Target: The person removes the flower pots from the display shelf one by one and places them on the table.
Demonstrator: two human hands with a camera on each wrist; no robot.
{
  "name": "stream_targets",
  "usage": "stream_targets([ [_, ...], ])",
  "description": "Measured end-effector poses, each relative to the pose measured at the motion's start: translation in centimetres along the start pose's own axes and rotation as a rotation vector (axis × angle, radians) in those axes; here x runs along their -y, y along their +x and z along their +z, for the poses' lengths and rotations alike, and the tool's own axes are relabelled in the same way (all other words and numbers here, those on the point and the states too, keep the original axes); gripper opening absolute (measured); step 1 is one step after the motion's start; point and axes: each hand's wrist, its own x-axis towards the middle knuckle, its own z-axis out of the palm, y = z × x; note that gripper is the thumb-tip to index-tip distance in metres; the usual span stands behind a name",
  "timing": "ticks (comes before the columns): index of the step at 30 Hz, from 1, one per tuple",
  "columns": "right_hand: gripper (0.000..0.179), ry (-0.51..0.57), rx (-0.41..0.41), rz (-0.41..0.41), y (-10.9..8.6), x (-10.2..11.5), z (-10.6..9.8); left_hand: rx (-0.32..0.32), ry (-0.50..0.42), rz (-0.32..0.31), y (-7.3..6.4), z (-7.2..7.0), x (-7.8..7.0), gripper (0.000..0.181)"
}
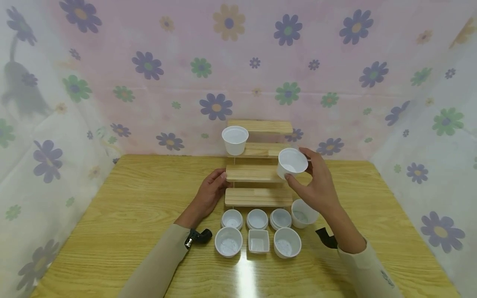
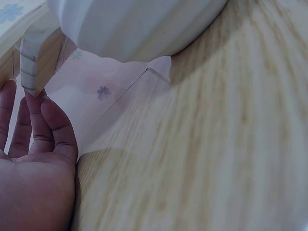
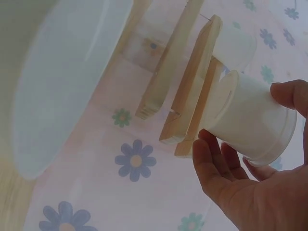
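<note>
A stepped wooden display stand (image 1: 257, 198) with several pale boards stands at the back of the table. My left hand (image 1: 210, 190) is at its left side, fingertips holding the end of a lower board (image 2: 41, 62). In my right hand (image 1: 316, 182), thumb and fingers grip a white round cup (image 1: 293, 161) by its side, mouth up. That cup (image 3: 250, 118) is held at the right end of the upper boards, overlapping them in the head view. Another white cup (image 1: 235, 141) stands at the left end of an upper board.
In front of the stand are several small white round bowls (image 1: 229, 242) and a square dish (image 1: 258, 241). A larger white cup (image 1: 304, 214) stands by the stand's lower right corner, below my right forearm. Flowered cloth (image 1: 253, 78) hangs behind the table (image 1: 156, 194).
</note>
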Motion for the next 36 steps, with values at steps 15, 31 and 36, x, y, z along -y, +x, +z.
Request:
stream_targets([
  [15, 0.081, -0.069, 0.018, 0.017, -1.9, -0.8, -1.7, 0.007, 0.005, -0.002, -0.1, -0.1, -0.1, 0.016],
  [31, 0.080, -0.099, 0.038, 0.064, -3.4, -1.4, -2.7, 0.018, 0.023, -0.003, -0.1, -0.1, -0.1, 0.015],
  [36, 0.079, -0.118, 0.048, 0.078, -3.8, -1.4, -3.0, 0.021, 0.027, -0.005, -0.2, 0.0, -0.2, 0.014],
])
